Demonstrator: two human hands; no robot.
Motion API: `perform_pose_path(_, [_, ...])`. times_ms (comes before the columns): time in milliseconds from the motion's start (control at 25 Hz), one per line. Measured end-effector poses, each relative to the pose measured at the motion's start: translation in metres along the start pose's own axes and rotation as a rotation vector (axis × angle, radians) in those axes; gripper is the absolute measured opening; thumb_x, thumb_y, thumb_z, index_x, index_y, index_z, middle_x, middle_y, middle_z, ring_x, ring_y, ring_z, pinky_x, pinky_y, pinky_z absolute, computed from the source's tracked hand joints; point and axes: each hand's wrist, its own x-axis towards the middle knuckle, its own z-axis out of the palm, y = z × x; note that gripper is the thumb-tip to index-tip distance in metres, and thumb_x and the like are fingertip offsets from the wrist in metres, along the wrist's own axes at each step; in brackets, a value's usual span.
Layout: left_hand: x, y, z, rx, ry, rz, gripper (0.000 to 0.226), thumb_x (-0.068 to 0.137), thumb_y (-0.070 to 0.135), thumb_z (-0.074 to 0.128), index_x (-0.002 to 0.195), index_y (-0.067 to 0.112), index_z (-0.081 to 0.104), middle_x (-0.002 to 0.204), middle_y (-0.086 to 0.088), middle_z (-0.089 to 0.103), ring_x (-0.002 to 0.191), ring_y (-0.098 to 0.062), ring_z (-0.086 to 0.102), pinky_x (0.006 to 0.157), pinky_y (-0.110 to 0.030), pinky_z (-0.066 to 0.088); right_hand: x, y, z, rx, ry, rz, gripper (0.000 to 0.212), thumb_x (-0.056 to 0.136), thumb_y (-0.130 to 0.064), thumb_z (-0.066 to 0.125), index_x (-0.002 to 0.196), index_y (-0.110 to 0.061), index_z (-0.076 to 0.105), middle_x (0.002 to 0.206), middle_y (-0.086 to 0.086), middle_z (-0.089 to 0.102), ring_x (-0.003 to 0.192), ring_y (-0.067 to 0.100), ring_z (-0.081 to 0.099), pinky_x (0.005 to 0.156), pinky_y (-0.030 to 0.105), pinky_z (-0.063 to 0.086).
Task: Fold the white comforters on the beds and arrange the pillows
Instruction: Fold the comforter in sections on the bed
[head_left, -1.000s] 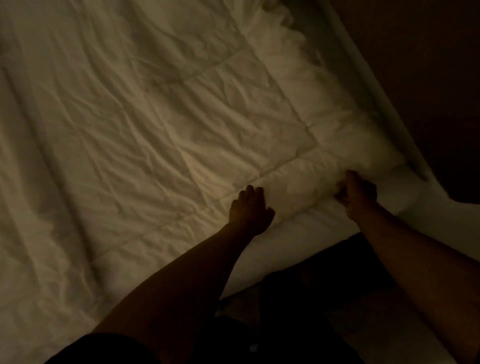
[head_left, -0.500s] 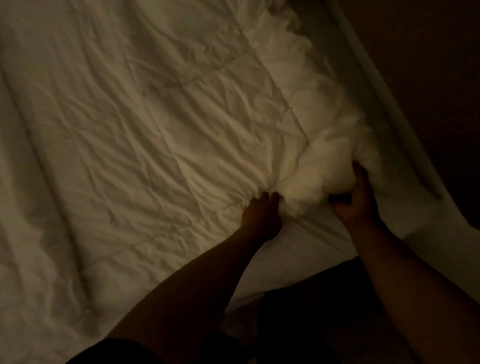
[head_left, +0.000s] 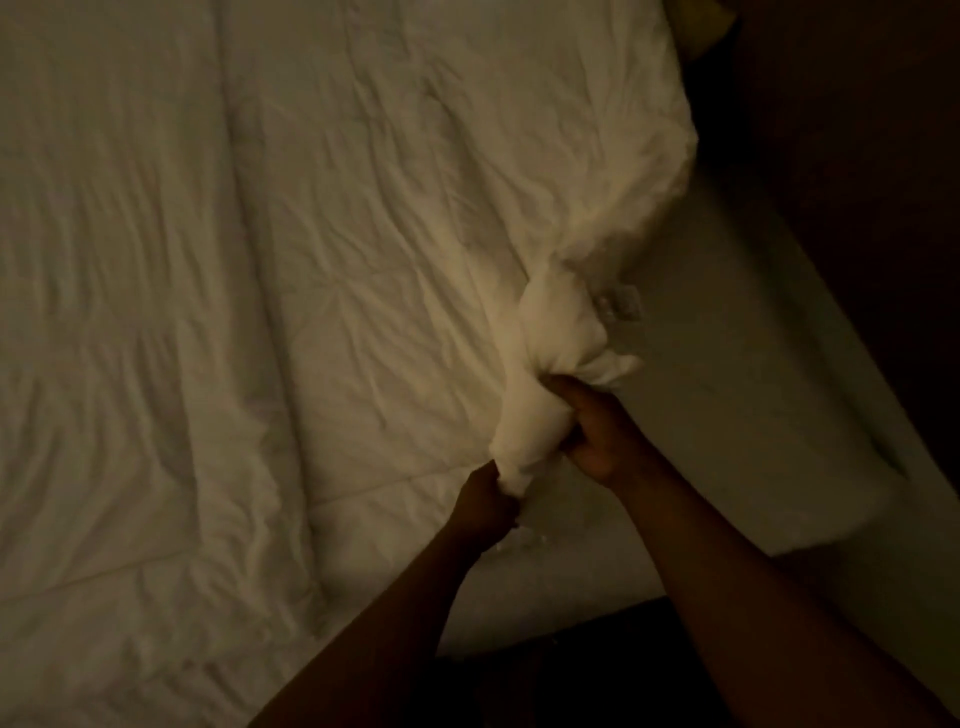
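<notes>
— Where is the comforter right now?

— The white comforter (head_left: 311, 260) covers most of the frame, from the left edge across to the upper right, spread wrinkled over the bed. Its near right corner is bunched into a thick twisted roll (head_left: 540, 374) at centre right.

— Which way does that roll run?

— Its long axis goes from lower left to upper right, slightly steeper than a diagonal. The low end sits in my left hand; the top fans out toward the upper right of the frame, into the rest of the fabric.

— And your hands?

— Both are clamped on it. My left hand (head_left: 485, 501) has its fingers curled round the bottom end of the roll, just below centre. My right hand (head_left: 597, 431) grips it higher up, on the roll's right side, fingers wrapped into the cloth. The two hands are near each other, one above the other along the roll.

— What lies under it?

— The bare mattress sheet (head_left: 727, 364) shows at the right and lower right, where the comforter is pulled off.

— Any label or writing?

— There is a small pale tag (head_left: 621, 304) just right of the roll's upper part. The light is too dim and it is too blurred; I cannot read anything on it.
</notes>
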Motion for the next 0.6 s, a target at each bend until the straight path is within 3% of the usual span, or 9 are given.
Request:
perform_pose_path(80, [-0.008, -0.009, -0.064, -0.05, -0.124, -0.14, 0.048, 0.082, -0.002, 0.059, 0.13, 0.0, 0.056, 0.105, -0.017, 0.067, 0.089, -0.033, 0.068, 0.069, -0.047, 0.059, -0.007, 0.03, 0.042, -0.19, -0.038, -0.028, 0.069, 0.061, -0.024, 0.088, 0.125, -0.022, 0.062, 0.124, 0.003, 0.068, 0.116, 0.023, 0.062, 0.098, 0.047, 0.051])
perform_pose_path(160, [-0.014, -0.004, -0.14, -0.259, -0.058, -0.175, 0.033, 0.094, -0.001, 0.051, 0.126, -0.007, 0.054, 0.096, -0.018, 0.068, 0.082, -0.031, 0.065, 0.065, -0.039, 0.054, -0.013, 0.062, 0.081, -0.538, -0.023, -0.099, 0.05, 0.073, -0.02, 0.083, 0.119, -0.024, 0.061, 0.123, 0.0, 0.064, 0.114, 0.019, 0.06, 0.103, 0.04, 0.046])
perform_pose_path(280, [-0.02, 0.034, -0.224, -0.559, 0.121, -0.123, 0.037, 0.096, 0.037, 0.052, 0.121, 0.01, 0.053, 0.115, -0.02, 0.064, 0.093, -0.033, 0.064, 0.084, -0.053, 0.054, -0.027, 0.099, 0.117, -0.992, -0.05, -0.199, 0.053, 0.084, -0.022, 0.075, 0.133, -0.015, 0.056, 0.127, 0.003, 0.062, 0.118, 0.018, 0.057, 0.096, 0.023, 0.039])
perform_pose_path(360, [-0.016, 0.074, -0.25, -0.402, 0.083, -0.117, 0.069, 0.083, 0.064, 0.058, 0.132, 0.016, 0.048, 0.124, -0.013, 0.06, 0.107, -0.035, 0.061, 0.091, -0.058, 0.051, -0.035, 0.118, 0.125, -1.216, -0.119, -0.317, 0.059, 0.085, -0.026, 0.074, 0.139, -0.014, 0.052, 0.133, 0.005, 0.061, 0.124, 0.021, 0.057, 0.096, 0.017, 0.037])
perform_pose_path(440, [-0.01, 0.105, -0.253, -0.202, 0.05, -0.146, 0.092, 0.071, 0.074, 0.064, 0.138, 0.015, 0.044, 0.129, -0.008, 0.053, 0.117, -0.037, 0.055, 0.095, -0.061, 0.047, -0.043, 0.131, 0.127, -1.295, -0.175, -0.473, 0.063, 0.083, -0.026, 0.075, 0.141, -0.017, 0.05, 0.132, 0.005, 0.063, 0.122, 0.019, 0.059, 0.098, 0.016, 0.039])
perform_pose_path(560, [0.008, 0.104, -0.242, -0.03, 0.228, -0.112, 0.057, 0.082, 0.055, 0.069, 0.108, 0.005, 0.057, 0.112, -0.007, 0.058, 0.106, -0.032, 0.056, 0.096, -0.052, 0.05, -0.051, 0.141, 0.127, -1.308, -0.206, -0.616, 0.066, 0.083, -0.03, 0.075, 0.142, -0.019, 0.049, 0.13, 0.003, 0.065, 0.119, 0.015, 0.061, 0.103, 0.023, 0.044])
perform_pose_path(600, [0.013, 0.096, -0.236, 0.05, 0.299, -0.08, 0.051, 0.088, 0.048, 0.065, 0.111, 0.003, 0.056, 0.111, -0.007, 0.06, 0.104, -0.029, 0.057, 0.094, -0.045, 0.05, -0.053, 0.144, 0.124, -1.307, -0.208, -0.642, 0.068, 0.083, -0.032, 0.074, 0.143, -0.018, 0.047, 0.13, 0.003, 0.064, 0.119, 0.015, 0.061, 0.103, 0.023, 0.044])
